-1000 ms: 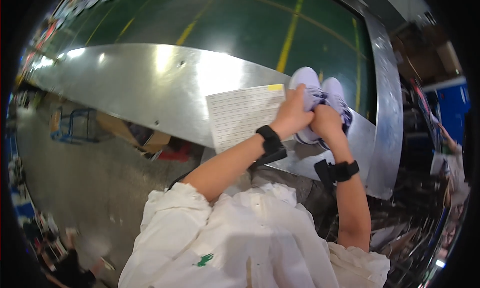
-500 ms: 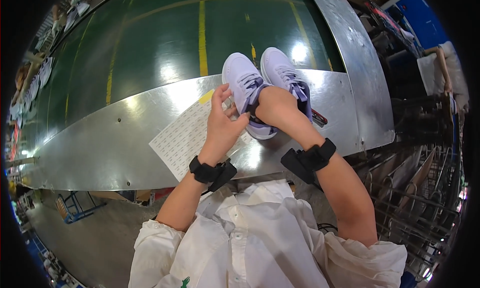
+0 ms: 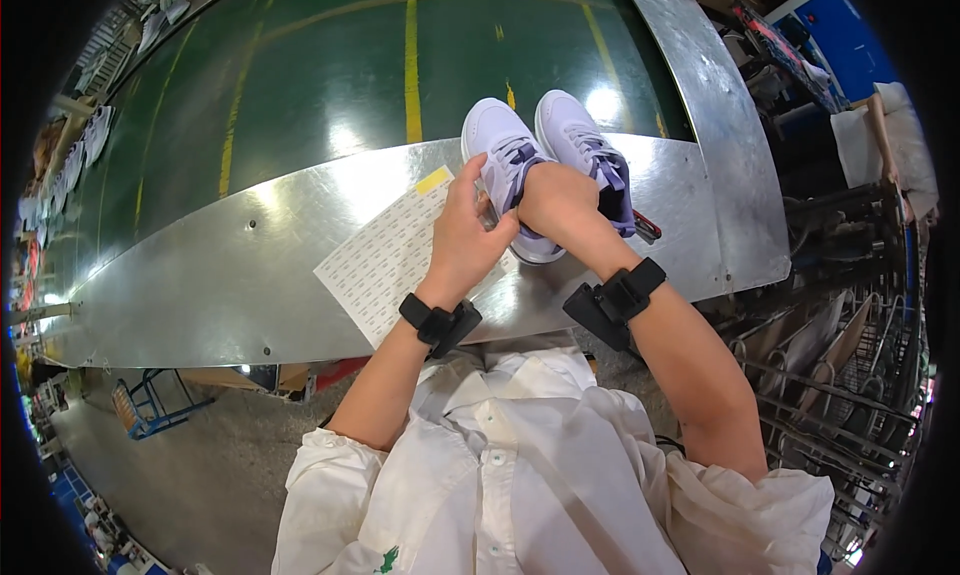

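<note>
Two pale lavender sneakers with purple collars lie side by side, toes pointing away from me. My left hand [image 3: 465, 230] cups the outer side of the left sneaker [image 3: 498, 132], its thumb near the heel collar and its fingers along the side. Over that same shoe's opening, my right hand [image 3: 556, 200] reaches in. Its fingers are hidden inside the shoe, so their grip does not show. The right sneaker [image 3: 570, 120] stands just beyond the right hand, untouched as far as I can see. Each wrist wears a black strapped device.
A sheet of small printed labels [image 3: 385, 260] with a yellow patch lies left of the shoes on the metal ledge [image 3: 180, 295]. Beyond runs a green conveyor belt [image 3: 330, 85] with yellow lines. A red and black tool [image 3: 648, 227] sits right of the shoes. Wire racks [image 3: 830, 395] stand at right.
The whole view has shifted slightly, with shoes and hands now a little further right in it. My left hand has closed in on the left sneaker's side; the right hand stays in its opening.
</note>
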### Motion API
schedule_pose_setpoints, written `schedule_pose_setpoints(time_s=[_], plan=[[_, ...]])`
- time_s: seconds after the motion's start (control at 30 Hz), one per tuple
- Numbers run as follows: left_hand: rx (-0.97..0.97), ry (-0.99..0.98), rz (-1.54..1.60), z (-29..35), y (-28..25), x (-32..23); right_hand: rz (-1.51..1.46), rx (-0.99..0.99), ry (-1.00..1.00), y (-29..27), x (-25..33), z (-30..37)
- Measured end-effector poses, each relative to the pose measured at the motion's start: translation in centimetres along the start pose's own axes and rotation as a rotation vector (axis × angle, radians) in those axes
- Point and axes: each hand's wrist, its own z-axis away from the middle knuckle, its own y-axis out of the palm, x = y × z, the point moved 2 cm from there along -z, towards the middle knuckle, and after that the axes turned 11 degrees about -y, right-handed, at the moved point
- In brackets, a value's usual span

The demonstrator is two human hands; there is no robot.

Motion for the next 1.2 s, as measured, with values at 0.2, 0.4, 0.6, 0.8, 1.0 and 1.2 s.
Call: schedule_pose_setpoints(time_s=[0.2,0.4,0.6,0.8,1.0,1.2], plan=[[0.064,0.079,-0.094,-0.2,-0.2,0.2,0.054,-0.012,-0.046,-0.1,0.2,0.1],[-0.055,0.135,-0.391,0.1,0.3,0.8,0.089,-0.019,-0.033,0.3,0.4,0.0],[-0.065,0.154,-0.415,-0.3,0.5,0.4,0.121,-0.029,-0.111,0.3,-0.5,0.2],[0.028,0.072,-0.528,-0.7,-0.2,-0.2,-0.572,-0.075,-0.411,-1.1,-4.0,4.0],[0.131,0.029,-0.476,-0.6,-1.0,-0.6,-0.173,-0.266,-0.778,0.1,-3.6,7.0],[0.217,-0.085,-0.444,0.0,-0.8,-2.2,-0.004,-0.144,-0.842,0.9,-3.4,4.6]])
